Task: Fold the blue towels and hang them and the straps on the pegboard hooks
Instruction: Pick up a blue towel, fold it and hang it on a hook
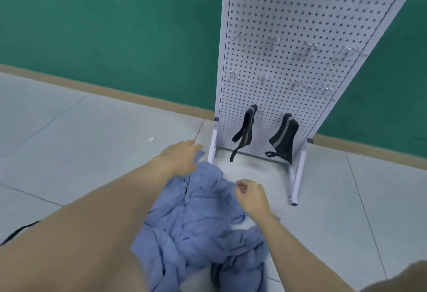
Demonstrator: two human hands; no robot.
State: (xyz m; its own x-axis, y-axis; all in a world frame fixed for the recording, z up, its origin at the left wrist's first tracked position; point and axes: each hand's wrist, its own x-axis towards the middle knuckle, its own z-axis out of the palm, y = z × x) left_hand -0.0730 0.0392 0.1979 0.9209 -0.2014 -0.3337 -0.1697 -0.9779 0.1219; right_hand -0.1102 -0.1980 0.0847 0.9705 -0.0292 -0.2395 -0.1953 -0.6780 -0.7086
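Fingers (240, 186) of right hand (250, 195) curled inward, tips close together over the near edge of the crumpled blue towels (198, 217); whether pinching cloth or closed on nothing, cannot tell through the blur. Fingers of left hand (182, 157) stretched forward and fairly straight, palm down, resting on the far end of the same heap, with a fold of blue cloth showing just under the fingertips. Both forearms reaching in from the lower edge, left one across the pile's left side, right one along its right side.

Blue towels lying unfolded in one rumpled mass on the tiled floor (92, 134), just in front of the white pegboard stand (277, 37), far end of the heap near the stand's left foot. A dark patch buried among the folds near the bottom edge, too unclear to name.

Two black straps hanging on the lowest row of hooks: left strap (245, 130) dangling long, its tail reaching below the board's bottom rail; right strap (284, 139) bunched and wider, a loop sticking out at its lower left. Bare wire hooks (307, 86) in the rows above, blurred. Green wall (115, 26) behind, tan skirting along its base. Thin black cord (18, 231) on the floor at far left.
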